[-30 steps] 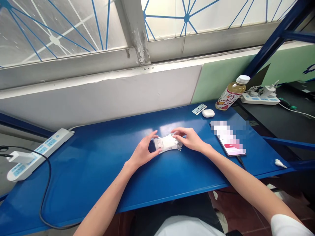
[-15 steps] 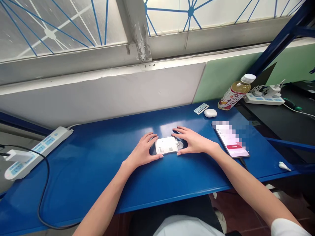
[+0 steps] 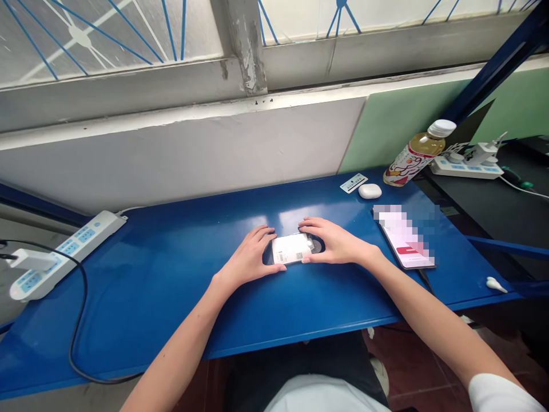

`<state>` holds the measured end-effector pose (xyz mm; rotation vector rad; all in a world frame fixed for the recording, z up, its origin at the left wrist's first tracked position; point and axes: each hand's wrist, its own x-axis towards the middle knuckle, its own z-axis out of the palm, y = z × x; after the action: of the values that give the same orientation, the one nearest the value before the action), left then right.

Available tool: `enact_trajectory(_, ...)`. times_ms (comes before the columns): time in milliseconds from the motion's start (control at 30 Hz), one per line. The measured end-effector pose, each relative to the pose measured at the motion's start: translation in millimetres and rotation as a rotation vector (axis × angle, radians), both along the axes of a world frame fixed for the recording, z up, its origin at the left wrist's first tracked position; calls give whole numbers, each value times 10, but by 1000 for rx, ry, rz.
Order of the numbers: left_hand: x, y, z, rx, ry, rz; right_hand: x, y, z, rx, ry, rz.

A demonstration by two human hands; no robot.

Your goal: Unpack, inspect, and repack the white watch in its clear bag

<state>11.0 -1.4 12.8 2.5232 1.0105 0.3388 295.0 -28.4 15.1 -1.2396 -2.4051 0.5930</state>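
A small clear plastic packet (image 3: 290, 249) lies at the middle of the blue table, with a white label that bears a barcode and a QR code. Something round and greyish shows through its right end. My left hand (image 3: 253, 252) is curved around the left end, thumb at the near edge and fingers at the far edge. Around the right end, my right hand (image 3: 332, 241) grips in the same way, its thumb tip by the label's corner. My palms partly cover both ends of the packet.
On the blue table (image 3: 171, 320), a phone (image 3: 403, 237), white earbud case (image 3: 369, 191), card (image 3: 354, 183) and drink bottle (image 3: 416, 154) stand or lie to the right. A loose earbud (image 3: 496, 284) is near the right edge. At left lies a power strip (image 3: 71, 254) with a black cable (image 3: 79, 320).
My right hand has closed in slightly on the packet, its thumb shifting left along the near edge. The left hand keeps its place. The camera view has shifted a little.
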Motion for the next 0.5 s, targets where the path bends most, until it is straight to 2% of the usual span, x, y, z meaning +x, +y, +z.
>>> enact_trajectory(233,107,-63,-86,70,-27,-9,-134,-37,-22,38,59,-23)
enact_trajectory(500,128,-53,-149,62,-61,18,-94,-34,-21,-36,77,50)
